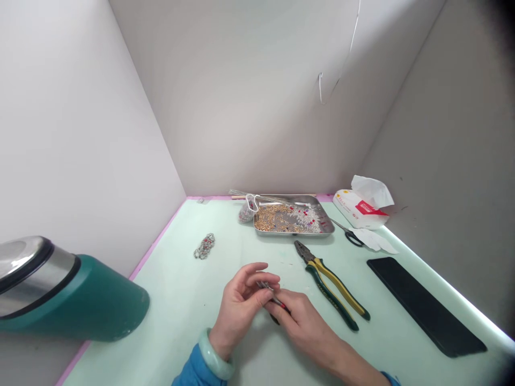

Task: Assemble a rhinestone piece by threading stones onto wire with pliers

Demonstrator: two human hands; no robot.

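My left hand (236, 306) is closed in a pinch on a small silvery beaded wire piece (263, 284), partly hidden by the fingers. My right hand (308, 321) wraps around a small pair of pliers (283, 306) with dark and red handles, mostly covered by the palm. The tips of the pliers meet the beaded piece between both hands. Just right of my hands lie larger pliers (332, 284) with green and yellow handles. To the left rests a small heap of beaded wire work (205, 246) with red beads.
A metal tray (294, 234) holds gold, clear and coloured beads, with a small bag (246, 212) beside it. Scissors (353, 237), a tissue pack (360, 209) and a black flat slab (426, 305) lie right. A large green bottle (108, 297) juts in from the left.
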